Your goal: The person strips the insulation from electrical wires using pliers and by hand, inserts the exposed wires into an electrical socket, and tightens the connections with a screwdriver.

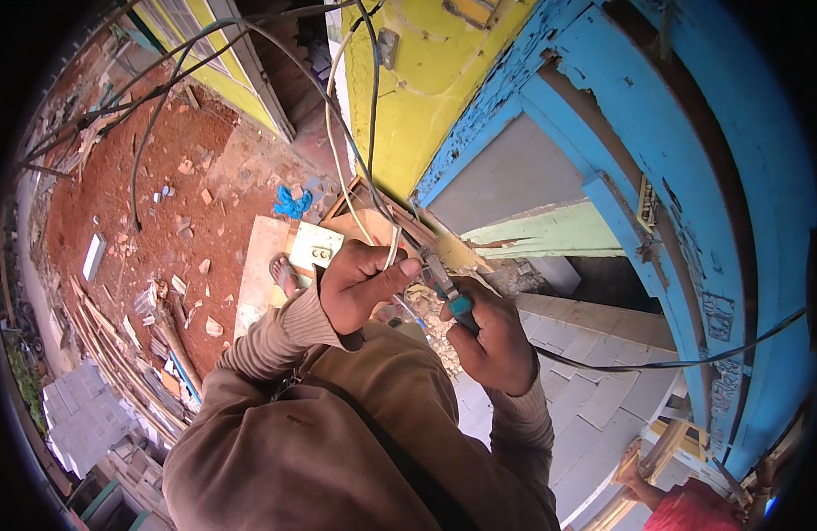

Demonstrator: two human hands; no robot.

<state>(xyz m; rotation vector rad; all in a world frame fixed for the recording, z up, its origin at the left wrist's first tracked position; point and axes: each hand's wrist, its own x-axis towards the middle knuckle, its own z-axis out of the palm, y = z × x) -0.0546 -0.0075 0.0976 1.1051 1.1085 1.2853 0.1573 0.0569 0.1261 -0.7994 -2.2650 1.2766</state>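
Observation:
Pinched between the thumb and fingers of my left hand (364, 285) is a white cable (393, 243), its strands running up toward the wall. Closed round the teal handles of a pair of pliers (459, 305) is my right hand (497, 345). The metal jaws of the pliers point up and left, close to the cable ends beside my left thumb. Whether the jaws grip a wire I cannot tell. A cream socket plate (318, 245) lies just beyond my left wrist.
Dark cables (249, 26) hang across the upper left. Peeling blue woodwork (701, 177) and a yellow wall (408, 97) stand close. Rubble and poles (134, 372) cover the red soil. At lower right are another person's foot (634, 473) and red garment (696, 509).

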